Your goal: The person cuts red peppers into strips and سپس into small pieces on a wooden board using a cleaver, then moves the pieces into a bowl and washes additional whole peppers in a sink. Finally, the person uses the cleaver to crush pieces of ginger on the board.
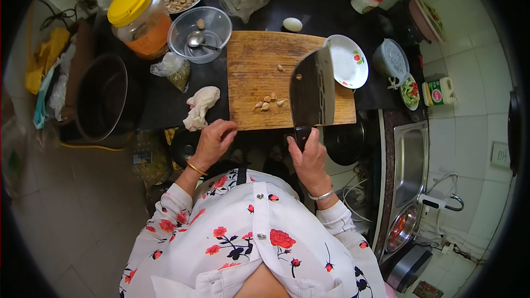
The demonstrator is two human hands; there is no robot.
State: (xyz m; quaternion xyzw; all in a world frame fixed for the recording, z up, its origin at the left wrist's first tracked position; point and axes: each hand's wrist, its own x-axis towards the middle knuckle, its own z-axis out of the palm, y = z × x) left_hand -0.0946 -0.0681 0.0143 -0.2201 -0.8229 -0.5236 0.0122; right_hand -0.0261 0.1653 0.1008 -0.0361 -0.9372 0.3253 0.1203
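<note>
My right hand grips the dark handle of a broad cleaver. Its blade points away from me, over the right part of a wooden cutting board, covering some of it. I cannot tell whether the blade touches the wood. Several garlic cloves lie in a cluster left of the blade, and a single clove sits farther back. At the board's front left corner is my left hand, fingers curled, with nothing visible in them. A crumpled white cloth lies just beyond it.
A white bowl overlaps the board's right edge; an egg lies behind it. Left stand a clear plastic bowl with a ladle, a yellow-lidded jar and a dark pot. A metal sink is at right.
</note>
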